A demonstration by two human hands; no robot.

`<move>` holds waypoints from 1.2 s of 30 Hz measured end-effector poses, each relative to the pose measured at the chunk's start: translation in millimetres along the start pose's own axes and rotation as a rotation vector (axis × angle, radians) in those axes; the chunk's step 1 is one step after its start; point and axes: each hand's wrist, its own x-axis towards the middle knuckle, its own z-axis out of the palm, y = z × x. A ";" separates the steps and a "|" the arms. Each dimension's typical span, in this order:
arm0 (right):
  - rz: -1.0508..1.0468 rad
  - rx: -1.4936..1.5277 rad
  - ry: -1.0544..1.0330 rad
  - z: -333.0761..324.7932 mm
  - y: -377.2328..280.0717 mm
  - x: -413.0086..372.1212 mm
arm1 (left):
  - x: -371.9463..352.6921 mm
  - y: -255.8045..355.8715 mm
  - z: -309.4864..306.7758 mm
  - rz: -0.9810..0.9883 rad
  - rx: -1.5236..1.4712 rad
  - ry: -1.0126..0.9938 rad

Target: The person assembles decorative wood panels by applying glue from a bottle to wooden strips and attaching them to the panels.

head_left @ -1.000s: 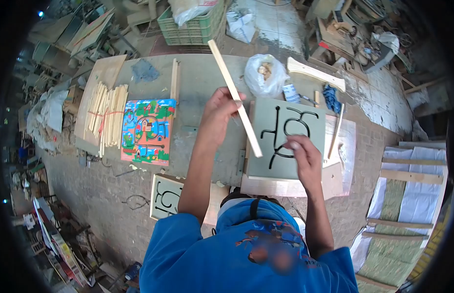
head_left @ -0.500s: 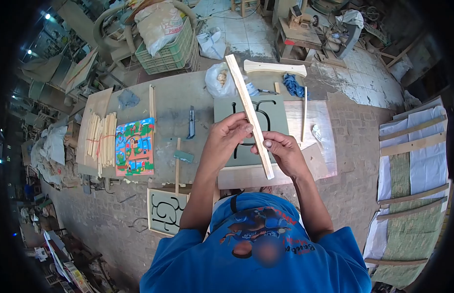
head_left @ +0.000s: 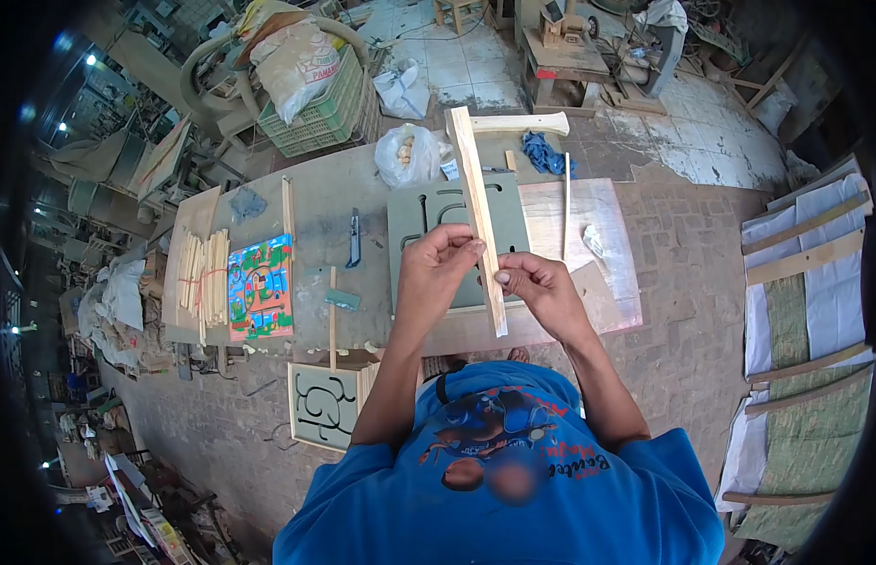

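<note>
A pale wooden strip (head_left: 472,179) is held up lengthwise over the table, its far end tilted slightly left. My left hand (head_left: 440,270) pinches it from the left, near the middle. Fingers of my right hand (head_left: 543,287) are closed on its right edge, a little nearer to me. Beneath the strip lies a grey-green board (head_left: 407,212) with curved dark grooves, partly hidden by my hands and the strip.
On the table (head_left: 315,221) lie a utility knife (head_left: 354,240), a painted board (head_left: 261,287), a bundle of thin sticks (head_left: 204,273), a plastic bag (head_left: 407,155) and a blue cloth (head_left: 548,153). Another grooved board (head_left: 323,405) stands below the front edge.
The view has shifted, so the table items appear displaced. The strip has turned slightly and shows a broader face. Both hands keep their hold on it.
</note>
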 end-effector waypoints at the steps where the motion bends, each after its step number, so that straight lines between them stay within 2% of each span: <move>1: -0.012 -0.010 0.003 -1.8 -0.5 -2.1 | -0.7 -0.6 1.7 -0.002 -0.018 -0.002; 4: -0.020 -0.009 0.015 -6.8 -1.5 -4.9 | 0.2 -10.0 6.2 0.028 -0.109 -0.006; 11: -0.137 0.032 0.103 -3.5 10.2 -14.1 | -12.2 -12.0 16.7 0.059 -0.101 0.056; 16: -0.320 -0.229 0.208 6.6 1.2 -29.1 | -28.8 4.0 23.4 0.112 -0.050 0.134; 20: -0.234 -0.261 0.214 -34.3 2.7 -25.8 | -36.2 27.9 -17.4 0.075 0.030 0.146; 22: -0.112 -0.057 0.055 -53.1 -8.6 -27.9 | -41.2 42.0 -15.2 0.114 -0.077 0.115; 23: -0.113 -0.061 0.049 -51.7 -13.8 -29.2 | -43.0 44.9 -15.0 0.152 -0.180 0.088; 25: -0.074 0.298 0.036 -44.1 -23.9 -33.5 | -35.7 37.5 -16.4 0.149 -0.272 0.083; 26: -0.058 0.497 0.018 -41.0 -26.5 -35.4 | -31.5 28.8 -19.4 0.110 -0.456 -0.024; 28: -0.069 0.587 -0.038 -35.0 -22.7 -34.9 | -25.7 8.1 -20.5 0.012 -0.744 -0.187; 29: -0.070 0.681 -0.086 -31.6 -20.3 -35.1 | -24.5 0.4 -17.9 0.019 -0.747 -0.184; 32: 0.013 0.716 -0.069 -6.5 -16.8 -38.2 | -21.1 -13.6 -11.3 -0.053 -0.909 -0.380; 36: 0.089 0.755 -0.132 8.3 -15.3 -41.6 | -20.9 -12.4 -4.9 -0.071 -0.906 -0.371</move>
